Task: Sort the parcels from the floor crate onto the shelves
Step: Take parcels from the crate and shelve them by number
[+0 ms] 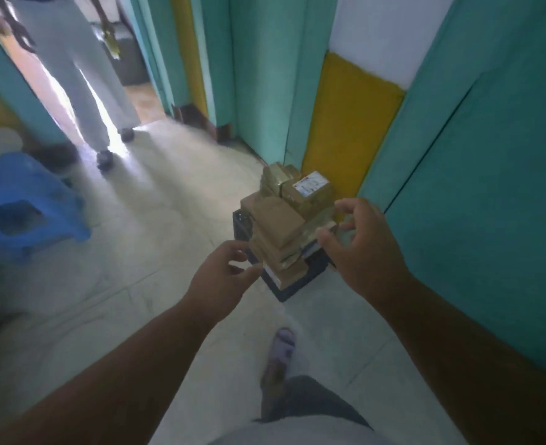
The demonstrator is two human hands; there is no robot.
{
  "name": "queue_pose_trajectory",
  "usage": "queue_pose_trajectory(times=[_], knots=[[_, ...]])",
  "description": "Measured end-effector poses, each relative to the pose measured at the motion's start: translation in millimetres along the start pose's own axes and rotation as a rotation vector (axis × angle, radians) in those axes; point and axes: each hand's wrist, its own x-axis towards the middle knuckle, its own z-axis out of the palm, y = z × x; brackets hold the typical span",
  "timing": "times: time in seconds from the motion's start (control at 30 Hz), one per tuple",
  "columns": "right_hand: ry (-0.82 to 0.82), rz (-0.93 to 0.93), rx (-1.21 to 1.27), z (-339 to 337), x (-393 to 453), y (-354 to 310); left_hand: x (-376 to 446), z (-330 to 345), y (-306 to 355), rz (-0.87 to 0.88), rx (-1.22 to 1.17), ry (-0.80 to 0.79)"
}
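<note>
Reaching forward from the bottom of the view, both bare arms stretched toward a dark crate [313,268] that stood on the pale tiled floor [168,203], close to a yellow and teal wall [348,123]. Brown parcels [278,226] were heaped in the crate well above its rim, and one of the topmost carried a white label [308,183]. The left hand [223,277] hung just beside the near left corner of the pile, its fingers loosely bent and empty. The right hand [361,245] was over the pile's right side, fingers spread and half curled with nothing held; whether its fingertips touched a parcel could not be told through the blur. One sandalled foot [284,343] was planted on the floor below the crate. A blue plastic stool [27,207] stood at the left, well apart from the crate, and another person in pale trousers [82,85] stood in the doorway beyond it.
</note>
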Motion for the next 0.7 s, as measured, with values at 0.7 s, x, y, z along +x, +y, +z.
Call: queue_pose_trajectory(times=[0.7], knots=[[0.100,0.412,-0.131,181.7,359.5,43.1,486.0,-50.2,52.4,0.174,0.312,-0.595]])
